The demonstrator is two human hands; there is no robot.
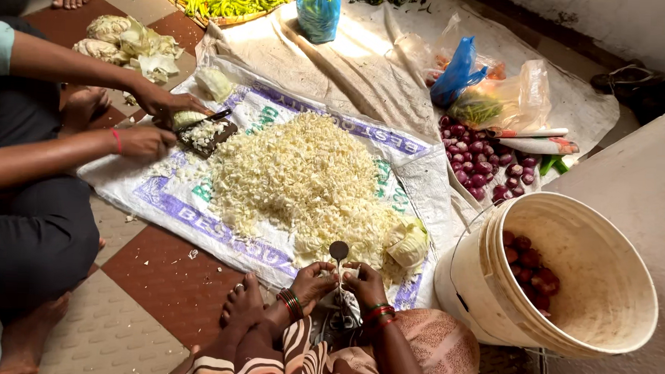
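Sack-top blade between fingers

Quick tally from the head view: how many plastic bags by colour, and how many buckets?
Blue plastic bags: 2
Clear plastic bags: 2
Cream plastic bucket: 1
Total: 5

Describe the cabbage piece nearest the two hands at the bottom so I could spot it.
Start at the big heap of chopped cabbage on the white sack. At its lower right edge, beside the cream bucket, lies the cabbage chunk. Unlike the shreds, it is one whole pale-green wedge.
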